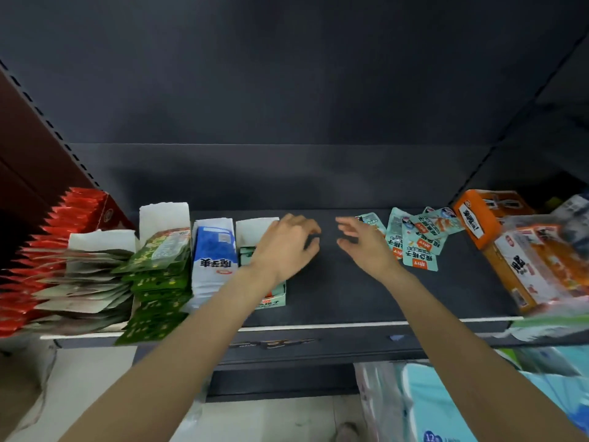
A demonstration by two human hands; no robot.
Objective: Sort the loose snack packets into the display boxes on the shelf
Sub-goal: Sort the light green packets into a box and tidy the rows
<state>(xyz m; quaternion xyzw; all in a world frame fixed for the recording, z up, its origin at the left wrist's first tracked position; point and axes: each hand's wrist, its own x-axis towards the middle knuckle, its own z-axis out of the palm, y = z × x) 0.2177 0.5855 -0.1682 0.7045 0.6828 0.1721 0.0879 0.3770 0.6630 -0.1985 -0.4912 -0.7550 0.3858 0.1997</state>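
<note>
Loose teal packets (417, 240): just right of our right hand (363, 247), grip open, empty. Our left hand (287, 247), fingers relaxed, over teal display box (271, 295).

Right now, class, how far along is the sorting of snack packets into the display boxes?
Done: red, green and blue-white boxes on the left look filled. In hand: nothing; left hand hovers over the teal box, right hand empty. Left: loose teal packets lie scattered on the shelf.
</note>
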